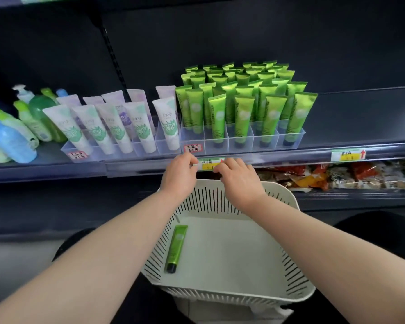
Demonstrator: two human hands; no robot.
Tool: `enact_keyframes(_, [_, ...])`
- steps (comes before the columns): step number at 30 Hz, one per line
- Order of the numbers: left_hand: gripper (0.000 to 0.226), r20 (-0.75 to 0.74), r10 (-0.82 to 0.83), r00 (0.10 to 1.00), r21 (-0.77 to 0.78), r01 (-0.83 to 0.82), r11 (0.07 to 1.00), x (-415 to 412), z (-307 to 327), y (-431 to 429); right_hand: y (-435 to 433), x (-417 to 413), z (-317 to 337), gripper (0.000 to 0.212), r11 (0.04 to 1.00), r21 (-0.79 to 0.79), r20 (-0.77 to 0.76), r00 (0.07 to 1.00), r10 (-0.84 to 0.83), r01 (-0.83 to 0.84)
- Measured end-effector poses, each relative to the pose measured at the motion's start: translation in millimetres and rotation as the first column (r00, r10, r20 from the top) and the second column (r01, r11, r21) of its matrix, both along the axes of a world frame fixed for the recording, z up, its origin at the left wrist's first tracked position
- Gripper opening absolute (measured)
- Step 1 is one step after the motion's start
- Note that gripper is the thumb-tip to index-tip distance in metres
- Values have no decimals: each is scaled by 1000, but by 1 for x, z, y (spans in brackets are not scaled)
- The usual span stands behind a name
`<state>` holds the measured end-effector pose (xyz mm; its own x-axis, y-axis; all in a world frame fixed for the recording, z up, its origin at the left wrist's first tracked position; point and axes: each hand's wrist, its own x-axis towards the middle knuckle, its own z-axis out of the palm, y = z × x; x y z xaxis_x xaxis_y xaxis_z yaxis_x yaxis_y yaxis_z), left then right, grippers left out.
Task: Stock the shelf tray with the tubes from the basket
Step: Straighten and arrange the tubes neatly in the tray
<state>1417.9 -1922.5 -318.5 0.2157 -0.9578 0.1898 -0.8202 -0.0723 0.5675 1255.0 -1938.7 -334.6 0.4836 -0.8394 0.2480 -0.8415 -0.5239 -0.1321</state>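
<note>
Head view, nearest first. In the white basket (232,296), along its left wall toward the near-left corner: one green tube (177,247), lying flat, black cap nearest, crimped end pointing away. Probably light and soft-walled, glossy and likely a little slick; apt to dent if squeezed at mid-body. Best taken across the firmer shoulder just above the cap, or pinched by the flat crimp. Well apart from both sets of fingers, below and nearer than either hand, untouched.

Further out, at the shelf's front edge (290,157): left hand (179,176) with fingers (192,160) curled, seemingly pinching the left end of the yellow price label (208,164). Right hand (239,181) with bent fingers (222,166) close together, tips on the label's right end, thumb hidden, so cannot tell whether gripping or only pressing.

Beyond, on the shelf: clear divided tray (253,146), packed with upright green tubes (243,113), caps down. Seemingly close to finished, with a single tube left to place.
</note>
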Motion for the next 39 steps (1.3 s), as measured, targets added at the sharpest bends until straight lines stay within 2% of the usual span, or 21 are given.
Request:
enact_keyframes(2, [18,13,30,999,70,-31,997,6,-22,6,4,2,-18,44,998,60,-14,1000,14,-14])
enact_keyframes(6, [22,93,67,993,307,-93,947,12,-71,17,14,1,-52,47,983,178,-49,997,60,-51])
enact_keyframes(11, [25,133,15,991,613,-95,784,10,-115,39,20,0,-86,46,954,294,-86,993,83,-54])
enact_keyframes(15, [25,158,-27,987,719,-96,688,14,-139,52,23,-1,-105,42,928,369,-103,990,100,-56])
enact_keyframes(21, [41,239,-89,967,805,-146,575,13,-166,61,24,-2,-130,39,885,463,-116,987,113,-47])
enact_keyframes(24, [36,252,-159,955,798,-112,592,11,-173,58,23,-3,-137,38,865,500,-131,984,120,-38])
enact_keyframes(28, [31,230,-105,968,735,-102,670,9,-176,47,23,-6,-143,38,849,527,-139,984,115,-25])
enact_keyframes(32, [33,233,-80,969,764,-132,631,5,-185,47,25,-9,-147,36,837,547,-149,981,125,-24])
enact_keyframes(39, [30,296,-222,929,763,-90,640,5,-198,47,26,-18,-154,35,816,578,-169,976,135,-13])
